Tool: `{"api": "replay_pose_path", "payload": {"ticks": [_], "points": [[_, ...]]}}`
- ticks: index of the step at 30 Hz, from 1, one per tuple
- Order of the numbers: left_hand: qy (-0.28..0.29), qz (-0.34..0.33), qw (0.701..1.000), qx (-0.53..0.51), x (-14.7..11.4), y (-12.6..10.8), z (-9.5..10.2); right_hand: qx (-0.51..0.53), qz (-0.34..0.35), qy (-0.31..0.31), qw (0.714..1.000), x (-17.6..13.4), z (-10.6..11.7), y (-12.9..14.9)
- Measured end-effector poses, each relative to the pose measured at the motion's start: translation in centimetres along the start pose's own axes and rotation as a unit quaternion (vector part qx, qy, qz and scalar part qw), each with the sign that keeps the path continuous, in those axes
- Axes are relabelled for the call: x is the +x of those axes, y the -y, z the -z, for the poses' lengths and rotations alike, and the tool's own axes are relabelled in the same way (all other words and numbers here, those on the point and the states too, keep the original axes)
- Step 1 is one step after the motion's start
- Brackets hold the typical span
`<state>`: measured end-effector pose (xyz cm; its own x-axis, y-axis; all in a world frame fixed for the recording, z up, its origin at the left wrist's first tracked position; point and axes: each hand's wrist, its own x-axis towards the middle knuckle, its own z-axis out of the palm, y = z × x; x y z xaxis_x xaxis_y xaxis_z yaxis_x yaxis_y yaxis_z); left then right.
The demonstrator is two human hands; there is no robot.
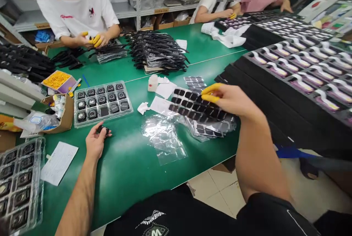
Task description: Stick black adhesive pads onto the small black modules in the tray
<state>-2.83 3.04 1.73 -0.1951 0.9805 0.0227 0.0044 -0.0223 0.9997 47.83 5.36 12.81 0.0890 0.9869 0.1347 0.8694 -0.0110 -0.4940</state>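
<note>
Fingers of the left hand (95, 143) are closing around a small black part (103, 129), pinching it just above the green table (129, 170), right in front of a clear blister tray (102, 103) that is sitting flat on the tabletop. That tray is showing mostly filled pockets, each holding a similar dark square piece, while one or two pockets in the lower rows are looking flatter and may be lacking a part; I cannot tell for certain. By that reading, the tray is sitting close to full, with little left to seat.

The right hand (232, 100), wearing yellow finger cots on two fingertips, is resting on a sheet of black pads (192, 107), the capped fingertips pressing or peeling at its upper edge; it is gripping nothing that I can make out. Many pads are remaining on the sheet. Empty clear bags (165, 139) and scraps of white backing paper (162, 91) are lying between the sheet and the tray.

A second clear tray (19, 184) of dark parts is waiting at the near left edge, beside a printed paper slip (59, 162) whose text is too small to read. Long black trays (297, 71) of pale pieces are stretching along the right. Across the table, other people are working with yellow-capped fingers. White lettering on the wearer's black shirt (176, 217) is showing upside down and only in part.
</note>
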Motion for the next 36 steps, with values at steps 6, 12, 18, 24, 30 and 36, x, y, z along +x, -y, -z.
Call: {"api": "replay_pose_path", "payload": {"ticks": [6,12,18,24,30,36], "points": [[-0.016,0.027,0.996,-0.082,0.4,0.9,1.3,0.093,0.066,0.131,0.985,-0.4,-8.0,12.3],[-0.014,0.032,0.992,-0.125,0.0,1.9,1.1,0.109,0.107,0.252,0.956,-1.5,-11.3,15.0],[0.005,0.040,0.991,-0.128,-0.3,1.8,0.9,-0.016,0.403,0.349,0.846,-1.1,-15.7,19.2],[-0.016,0.041,0.993,-0.109,-0.7,1.8,0.9,0.177,0.345,0.251,0.887,-6.7,-21.6,22.8],[0.063,0.079,0.995,-0.018,-1.9,1.4,-0.2,0.311,0.088,0.172,0.930,-7.7,-24.2,19.6],[0.125,0.060,0.990,0.029,-3.1,1.0,-1.2,0.390,0.000,0.156,0.907,-8.0,-23.8,20.1]]}}
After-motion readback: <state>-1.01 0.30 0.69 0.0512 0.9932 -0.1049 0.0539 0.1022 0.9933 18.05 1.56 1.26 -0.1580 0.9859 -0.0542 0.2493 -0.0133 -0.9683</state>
